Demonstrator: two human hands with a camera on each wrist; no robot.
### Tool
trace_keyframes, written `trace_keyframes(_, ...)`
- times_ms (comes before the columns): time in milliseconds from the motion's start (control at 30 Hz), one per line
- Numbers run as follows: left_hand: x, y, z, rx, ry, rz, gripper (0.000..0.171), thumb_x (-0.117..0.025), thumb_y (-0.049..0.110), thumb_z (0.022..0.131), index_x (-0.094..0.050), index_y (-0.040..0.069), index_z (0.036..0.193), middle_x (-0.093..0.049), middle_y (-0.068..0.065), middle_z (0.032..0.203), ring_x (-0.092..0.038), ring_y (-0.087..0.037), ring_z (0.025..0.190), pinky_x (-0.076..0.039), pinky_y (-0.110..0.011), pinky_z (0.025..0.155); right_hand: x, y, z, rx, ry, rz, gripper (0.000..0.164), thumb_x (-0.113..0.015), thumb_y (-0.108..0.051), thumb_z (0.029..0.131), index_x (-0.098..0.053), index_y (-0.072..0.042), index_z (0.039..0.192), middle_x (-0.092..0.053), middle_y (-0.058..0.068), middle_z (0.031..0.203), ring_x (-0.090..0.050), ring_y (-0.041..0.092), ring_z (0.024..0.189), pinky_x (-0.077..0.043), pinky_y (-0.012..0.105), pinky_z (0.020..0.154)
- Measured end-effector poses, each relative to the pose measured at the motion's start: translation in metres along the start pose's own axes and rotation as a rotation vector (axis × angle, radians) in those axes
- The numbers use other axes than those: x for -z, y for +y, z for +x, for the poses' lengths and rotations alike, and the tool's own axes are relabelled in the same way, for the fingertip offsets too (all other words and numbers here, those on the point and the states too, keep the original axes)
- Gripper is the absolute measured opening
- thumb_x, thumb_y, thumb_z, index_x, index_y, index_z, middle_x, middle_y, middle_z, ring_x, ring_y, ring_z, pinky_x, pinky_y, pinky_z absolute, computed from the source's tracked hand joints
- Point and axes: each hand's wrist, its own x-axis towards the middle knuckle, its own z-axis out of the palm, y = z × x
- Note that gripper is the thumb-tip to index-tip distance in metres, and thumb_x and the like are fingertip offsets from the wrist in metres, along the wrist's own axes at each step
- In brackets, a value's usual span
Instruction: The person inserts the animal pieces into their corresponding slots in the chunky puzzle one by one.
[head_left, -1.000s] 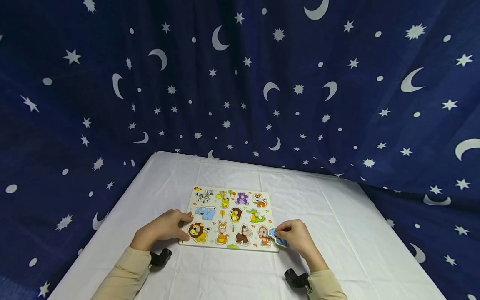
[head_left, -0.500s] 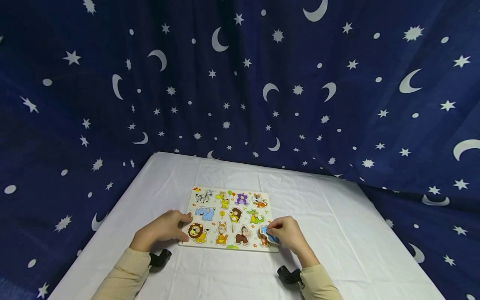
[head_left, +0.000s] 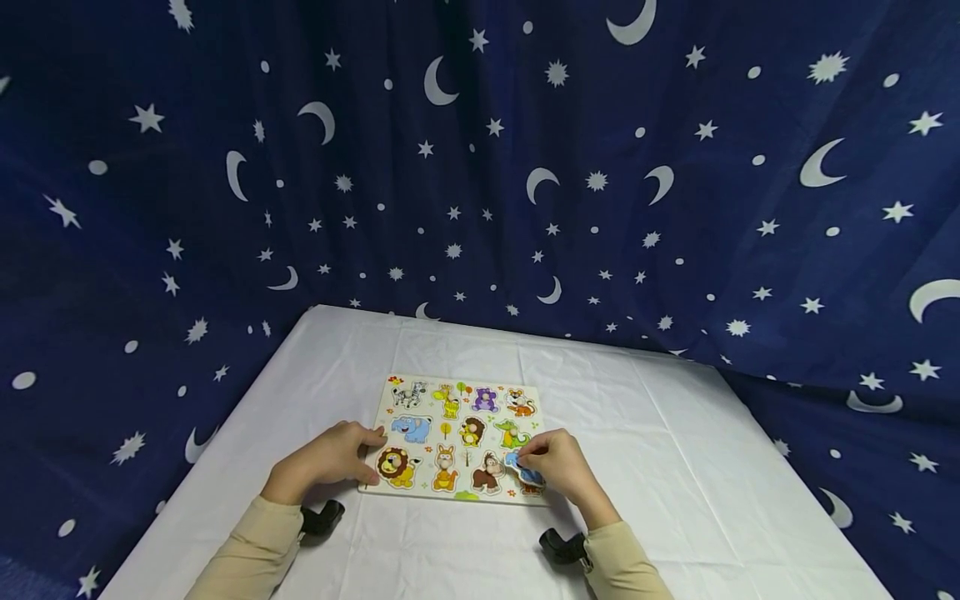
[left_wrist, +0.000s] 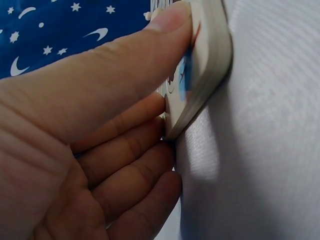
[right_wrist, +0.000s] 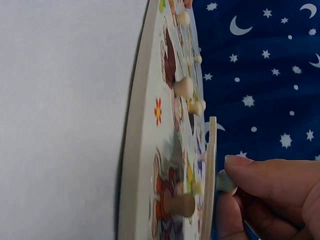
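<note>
A wooden peg puzzle board (head_left: 467, 455) with colourful animals lies flat on the white table. At its left edge my left hand (head_left: 330, 457) holds the board; in the left wrist view the thumb (left_wrist: 167, 22) lies over its printed face and the other fingers bend in beside the edge. My right hand (head_left: 567, 471) pinches the small round knob (right_wrist: 226, 183) of a blue animal puzzle piece (head_left: 528, 475). That piece hovers over the lower right of the board, covering most of the monkey (head_left: 532, 491) from the head view. Seen from the right wrist, a gap separates piece and board.
Knobbed pieces such as the lion (head_left: 396, 467), the kangaroo (head_left: 445, 471) and the gorilla (head_left: 488, 475) sit in the board. A blue elephant picture (head_left: 411, 429) is at its left. Behind the white tablecloth (head_left: 675, 467) hangs a dark blue curtain (head_left: 480, 167) with moons and stars.
My right hand has carried the blue puzzle piece leftward, from the board's right edge to over the monkey and close to the gorilla. The left hand and the board have stayed in place.
</note>
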Motion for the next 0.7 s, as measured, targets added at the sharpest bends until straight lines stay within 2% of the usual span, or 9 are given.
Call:
trace_keyframes(267, -0.001, 0.000, -0.001, -0.006, -0.013, -0.002, 0.058, -0.079, 0.022, 0.061, -0.061, 0.005, 0.114, -0.049, -0.011, 0.129, -0.040, -0.032, 0.123, -0.032, -0.045, 0.101, -0.010, -0.001, 0.002, 0.041, -0.047, -0.001, 0.010, -0.071, -0.012, 0.071, -0.070, -0.003, 0.073, -0.065, 0.000, 0.069, -0.054, 0.009, 0.060, -0.045, 0.023, 0.052)
trace_keyframes(700, -0.001, 0.001, -0.002, -0.010, -0.007, -0.001, 0.058, -0.079, 0.021, 0.061, -0.060, 0.004, 0.113, -0.049, -0.013, 0.129, -0.040, -0.032, 0.123, -0.033, -0.045, 0.101, -0.028, -0.017, 0.012, 0.107, -0.087, 0.003, 0.006, -0.070, -0.010, 0.071, -0.070, -0.004, 0.072, -0.066, -0.001, 0.068, -0.054, 0.007, 0.059, -0.046, 0.022, 0.053)
